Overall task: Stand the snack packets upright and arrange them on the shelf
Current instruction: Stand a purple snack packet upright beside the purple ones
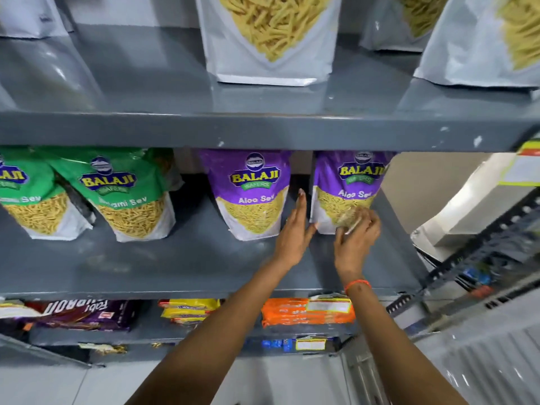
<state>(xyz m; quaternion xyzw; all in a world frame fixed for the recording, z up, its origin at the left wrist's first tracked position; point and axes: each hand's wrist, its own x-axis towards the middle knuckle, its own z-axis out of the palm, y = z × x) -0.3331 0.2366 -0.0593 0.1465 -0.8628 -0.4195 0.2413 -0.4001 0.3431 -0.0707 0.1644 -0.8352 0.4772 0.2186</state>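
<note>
Two purple Aloo Sev packets stand upright on the grey middle shelf (146, 258): one in the centre (251, 194) and one to its right (347, 185). My left hand (295, 232) is flat with fingers straight, in the gap between them, touching the centre packet's right edge. My right hand (355, 232) is blurred and rests on the lower front of the right packet, fingers curled against it. Two green sev packets (125, 197) (32, 200) stand further left, leaning a little.
The upper shelf (263, 127) carries white pouches (268, 39) of yellow sticks. Below are flat biscuit packs, orange (304, 311), yellow (187, 309) and purple (84, 314). A slotted metal upright (467, 258) and a white box (482, 206) stand at the right.
</note>
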